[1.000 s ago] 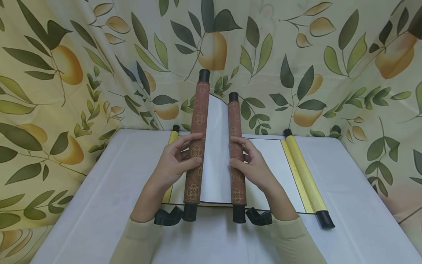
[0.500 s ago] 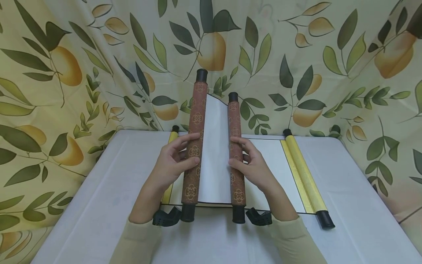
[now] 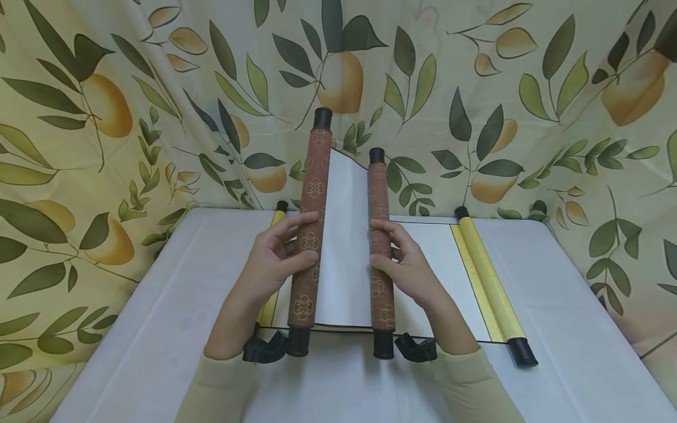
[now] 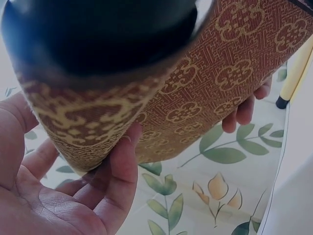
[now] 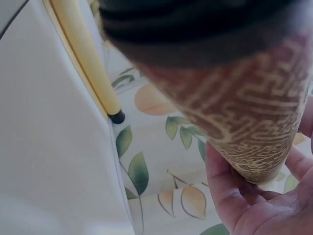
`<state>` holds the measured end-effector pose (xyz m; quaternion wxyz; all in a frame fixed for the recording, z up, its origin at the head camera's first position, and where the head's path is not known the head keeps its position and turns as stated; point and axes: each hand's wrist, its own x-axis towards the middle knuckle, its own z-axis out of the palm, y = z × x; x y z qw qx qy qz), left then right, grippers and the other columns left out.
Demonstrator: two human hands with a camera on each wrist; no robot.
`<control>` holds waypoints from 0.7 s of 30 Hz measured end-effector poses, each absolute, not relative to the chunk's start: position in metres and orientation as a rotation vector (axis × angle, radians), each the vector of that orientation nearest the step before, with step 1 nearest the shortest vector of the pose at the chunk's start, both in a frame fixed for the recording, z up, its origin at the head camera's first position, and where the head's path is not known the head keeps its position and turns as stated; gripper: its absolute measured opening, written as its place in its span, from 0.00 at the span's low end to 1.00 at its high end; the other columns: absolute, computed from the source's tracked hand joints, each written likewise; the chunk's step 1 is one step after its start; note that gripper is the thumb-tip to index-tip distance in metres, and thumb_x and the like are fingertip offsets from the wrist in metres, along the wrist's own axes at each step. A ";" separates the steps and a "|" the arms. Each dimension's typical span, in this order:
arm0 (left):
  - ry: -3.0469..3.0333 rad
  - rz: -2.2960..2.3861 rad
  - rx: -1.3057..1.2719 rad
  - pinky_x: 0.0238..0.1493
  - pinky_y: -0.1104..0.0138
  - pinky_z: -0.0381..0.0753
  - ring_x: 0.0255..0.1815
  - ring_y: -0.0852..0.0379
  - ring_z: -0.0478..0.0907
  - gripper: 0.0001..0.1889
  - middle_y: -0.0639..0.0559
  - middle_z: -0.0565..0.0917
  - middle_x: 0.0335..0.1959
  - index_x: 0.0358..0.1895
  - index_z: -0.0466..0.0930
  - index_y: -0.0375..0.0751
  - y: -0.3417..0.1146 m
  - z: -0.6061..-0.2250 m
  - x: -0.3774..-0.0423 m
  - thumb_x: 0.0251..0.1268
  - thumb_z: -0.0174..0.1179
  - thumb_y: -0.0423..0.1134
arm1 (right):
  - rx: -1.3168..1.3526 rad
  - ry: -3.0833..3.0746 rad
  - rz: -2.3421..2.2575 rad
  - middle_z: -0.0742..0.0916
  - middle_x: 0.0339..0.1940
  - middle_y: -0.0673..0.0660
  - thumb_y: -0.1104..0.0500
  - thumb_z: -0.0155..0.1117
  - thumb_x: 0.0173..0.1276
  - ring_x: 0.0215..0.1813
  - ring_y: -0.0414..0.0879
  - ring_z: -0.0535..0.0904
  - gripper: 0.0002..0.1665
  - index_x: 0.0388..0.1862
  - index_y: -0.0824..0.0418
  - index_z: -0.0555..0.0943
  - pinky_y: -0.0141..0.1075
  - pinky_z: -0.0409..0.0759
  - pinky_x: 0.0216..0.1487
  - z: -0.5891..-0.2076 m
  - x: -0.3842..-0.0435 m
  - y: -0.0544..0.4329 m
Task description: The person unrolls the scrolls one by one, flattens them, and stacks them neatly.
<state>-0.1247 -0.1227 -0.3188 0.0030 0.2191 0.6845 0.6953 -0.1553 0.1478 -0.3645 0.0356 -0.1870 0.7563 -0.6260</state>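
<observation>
A reddish-brown scroll with gold flower patterns is held up off the table, partly unrolled. Its left roller (image 3: pixel 315 176) is gripped by my left hand (image 3: pixel 270 252), fingers behind and thumb in front. My right hand (image 3: pixel 406 261) grips the right roller (image 3: pixel 378 194) the same way. Between them stretches a white sheet (image 3: pixel 346 247). Black caps end both rollers. In the left wrist view, the patterned backing (image 4: pixel 195 98) spans toward the right hand's fingertips. The right wrist view shows the right roller (image 5: pixel 244 107) between thumb and fingers.
Beneath the held scroll, a yellow-edged scroll (image 3: pixel 433 282) lies spread on the white table (image 3: pixel 143 329). Its right yellow roller (image 3: pixel 489 276) has black caps; the left yellow roller (image 3: pixel 278 218) is partly hidden. A leaf-and-fruit patterned curtain (image 3: pixel 211 88) hangs behind and at the sides.
The left roller and my left hand have shifted slightly left, so more white sheet shows between the rollers. My right hand has stayed almost still. The yellow-edged scroll has not moved.
</observation>
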 end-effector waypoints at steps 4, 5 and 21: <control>2.135 2.183 0.684 0.47 0.59 0.84 0.54 0.42 0.80 0.30 0.43 0.72 0.66 0.69 0.71 0.43 -0.124 -0.318 -0.125 0.62 0.64 0.27 | -0.567 2.323 -1.924 0.66 0.75 0.60 0.66 0.62 0.69 0.66 0.66 0.72 0.36 0.74 0.52 0.65 0.52 0.81 0.51 -0.363 -0.154 0.147; 2.131 2.183 0.686 0.47 0.58 0.84 0.54 0.41 0.80 0.30 0.42 0.72 0.67 0.69 0.71 0.43 -0.124 -0.318 -0.125 0.62 0.64 0.27 | -0.569 2.324 -1.921 0.66 0.75 0.60 0.66 0.62 0.69 0.66 0.66 0.72 0.36 0.74 0.52 0.65 0.52 0.81 0.51 -0.363 -0.154 0.147; 2.108 2.204 0.702 0.48 0.58 0.84 0.57 0.41 0.79 0.31 0.42 0.72 0.67 0.70 0.70 0.42 -0.129 -0.316 -0.123 0.63 0.62 0.27 | -0.536 2.329 -1.917 0.65 0.75 0.59 0.67 0.60 0.70 0.65 0.65 0.72 0.36 0.74 0.52 0.65 0.51 0.81 0.50 -0.364 -0.155 0.149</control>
